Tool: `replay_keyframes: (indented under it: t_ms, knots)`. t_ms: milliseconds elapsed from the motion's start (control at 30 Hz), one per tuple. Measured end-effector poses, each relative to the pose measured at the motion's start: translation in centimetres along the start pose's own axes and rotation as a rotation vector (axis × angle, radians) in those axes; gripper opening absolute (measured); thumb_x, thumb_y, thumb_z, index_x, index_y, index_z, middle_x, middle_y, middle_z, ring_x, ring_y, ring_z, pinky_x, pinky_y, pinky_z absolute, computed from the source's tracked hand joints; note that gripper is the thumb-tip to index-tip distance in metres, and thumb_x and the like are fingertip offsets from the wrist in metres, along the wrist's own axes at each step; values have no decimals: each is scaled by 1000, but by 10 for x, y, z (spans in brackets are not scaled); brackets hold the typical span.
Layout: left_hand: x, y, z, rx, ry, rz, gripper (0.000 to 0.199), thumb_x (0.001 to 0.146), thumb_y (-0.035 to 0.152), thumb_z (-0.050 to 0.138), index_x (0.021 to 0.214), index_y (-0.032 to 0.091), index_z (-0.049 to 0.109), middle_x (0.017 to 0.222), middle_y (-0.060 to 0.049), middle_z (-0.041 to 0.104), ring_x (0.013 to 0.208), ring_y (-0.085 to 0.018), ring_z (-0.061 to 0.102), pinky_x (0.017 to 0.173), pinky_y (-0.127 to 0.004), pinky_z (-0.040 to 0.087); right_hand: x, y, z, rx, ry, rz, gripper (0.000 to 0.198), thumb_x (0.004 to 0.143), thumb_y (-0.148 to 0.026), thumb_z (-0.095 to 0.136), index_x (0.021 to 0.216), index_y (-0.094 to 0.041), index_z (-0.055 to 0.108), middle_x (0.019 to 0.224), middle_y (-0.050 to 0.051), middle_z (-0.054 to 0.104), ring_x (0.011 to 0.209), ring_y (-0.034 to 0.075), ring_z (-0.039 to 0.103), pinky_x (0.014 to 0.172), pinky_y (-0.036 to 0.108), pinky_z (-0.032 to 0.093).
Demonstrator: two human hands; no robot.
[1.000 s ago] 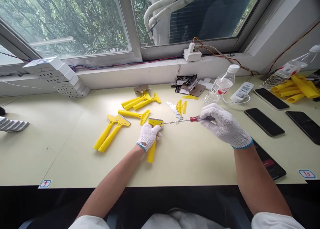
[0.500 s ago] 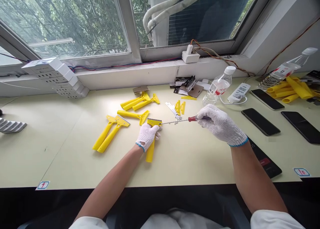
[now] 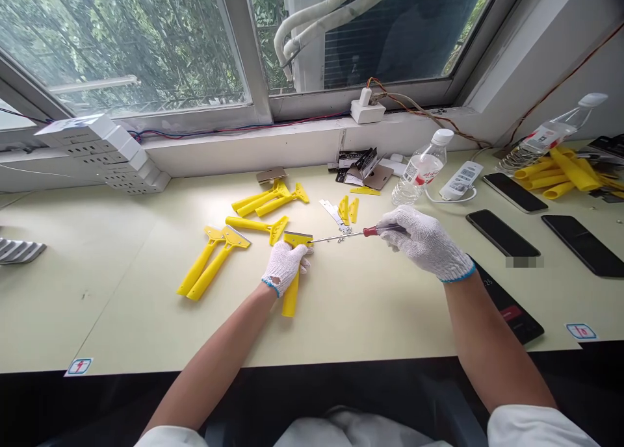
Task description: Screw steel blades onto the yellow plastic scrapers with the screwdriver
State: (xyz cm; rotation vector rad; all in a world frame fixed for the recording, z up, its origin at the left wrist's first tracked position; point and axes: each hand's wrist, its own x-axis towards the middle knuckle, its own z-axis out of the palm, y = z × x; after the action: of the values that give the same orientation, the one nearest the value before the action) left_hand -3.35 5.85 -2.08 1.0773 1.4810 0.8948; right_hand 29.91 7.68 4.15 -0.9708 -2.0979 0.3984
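Note:
My left hand (image 3: 286,267), in a white knit glove, is closed around a yellow scraper (image 3: 291,297) near its head, where a metal blade edge shows. In my gloved right hand (image 3: 423,238) is a screwdriver (image 3: 371,231) with a dark red handle. Its long shaft points left, and the tip meets the right end of the scraper's head. Small screws (image 3: 347,232) lie just behind the shaft. Beyond them are thin blades (image 3: 333,213) and yellow cover pieces (image 3: 353,210). Two scrapers with blades (image 3: 214,265) rest to the left, and another scraper (image 3: 253,224) lies behind my left hand.
More yellow handles (image 3: 268,201) lie at the back. Black packets (image 3: 361,166), a water bottle (image 3: 420,171) and a power strip (image 3: 461,180) stand along the wall. Several phones (image 3: 503,232) and a pile of yellow handles (image 3: 565,173) are at right. White boxes (image 3: 110,151) stand back left.
The whole view has shifted slightly. Both hands keep their holds, and the screwdriver tip stays at the scraper's head.

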Motion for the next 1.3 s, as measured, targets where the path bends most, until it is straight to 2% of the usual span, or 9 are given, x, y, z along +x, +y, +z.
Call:
replay_keyframes:
  t_ms: [133,300,467,567,667,833,933,1167,1300]
  knots:
    - [-1,2,0,-15,9,-12,23,85,32,75,94,12,81,62,-6,72,50,-15,64,52,-24,52,-1,-3,6,-81,95,31,19,107,-39,74,121,-26,73,98,6,81,71,22,76,70,40,64]
    - [-4,8,1,-6,27,-33,21,84,30,74,91,11,81,61,-7,72,49,-15,62,50,-24,51,0,-5,2,76,-16,-15,7,106,-31,71,109,-28,67,103,7,73,87,24,75,77,41,66]
    - [-4,7,1,-25,21,-20,20,83,31,76,92,13,80,65,-6,73,52,-15,64,49,-24,50,-2,-4,5,-47,36,83,14,110,-37,68,116,-26,73,85,2,76,64,20,71,64,37,60]
    - [-2,5,0,-26,19,-23,21,83,32,75,93,13,80,65,-7,73,51,-15,64,50,-24,51,-1,-4,7,-43,59,94,19,107,-38,73,121,-26,71,92,4,79,75,23,77,71,39,63]
    - [-3,6,0,-4,16,-30,22,85,32,74,92,12,81,63,-7,73,50,-15,62,50,-24,51,0,-5,4,20,13,23,10,105,-35,73,110,-28,68,101,6,77,86,26,76,78,43,65]
    - [-6,10,1,-5,20,-25,21,86,30,72,93,12,81,65,-7,74,50,-15,63,50,-24,51,0,-4,5,-26,40,46,9,109,-36,69,110,-27,72,93,4,77,70,22,72,67,40,61]
    - [-6,10,1,-7,24,-26,21,86,30,73,93,12,81,65,-7,73,51,-15,63,50,-24,52,-1,-4,8,-82,91,50,12,108,-36,71,115,-27,71,95,4,80,75,23,77,68,39,62]
    - [-4,8,1,-5,20,-29,21,86,29,72,93,12,81,67,-8,75,54,-16,66,52,-25,55,-1,-8,3,46,-10,-15,2,107,-30,69,109,-29,69,97,5,73,82,23,74,73,41,65]
    - [-1,5,2,-16,30,-36,21,84,28,72,93,11,81,75,-10,79,52,-15,66,50,-25,55,-2,-11,5,-36,55,31,14,108,-38,74,119,-30,71,101,4,81,80,24,79,72,40,66]
